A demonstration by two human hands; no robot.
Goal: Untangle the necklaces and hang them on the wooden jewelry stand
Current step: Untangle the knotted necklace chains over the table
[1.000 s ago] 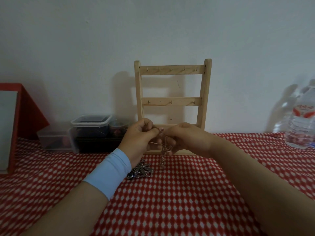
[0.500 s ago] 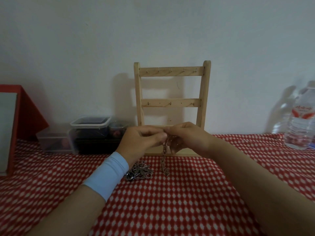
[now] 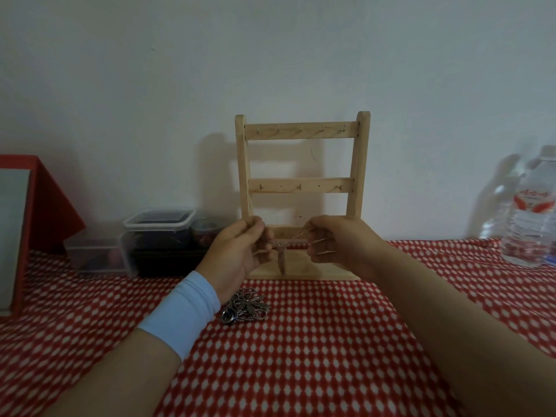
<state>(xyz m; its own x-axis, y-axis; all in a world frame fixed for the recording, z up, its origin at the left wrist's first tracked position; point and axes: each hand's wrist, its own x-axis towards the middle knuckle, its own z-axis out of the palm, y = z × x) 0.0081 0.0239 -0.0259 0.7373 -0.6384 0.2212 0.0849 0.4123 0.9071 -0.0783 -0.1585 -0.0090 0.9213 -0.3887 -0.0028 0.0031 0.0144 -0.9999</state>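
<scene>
Pulling the chain (image 3: 285,240) with left hand (image 3: 237,254) and right hand (image 3: 340,245), fingers (image 3: 320,233) pinching it, you risk tightening any tangle.

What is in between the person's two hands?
A thin metal chain necklace stretches from the left hand to the right hand, with a bit dangling; the head view shows it.

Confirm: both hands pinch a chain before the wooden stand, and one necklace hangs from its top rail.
Not quite: the head view shows the top rail with bare hooks. The left hand and right hand do pinch the chain before the wooden stand.
</scene>
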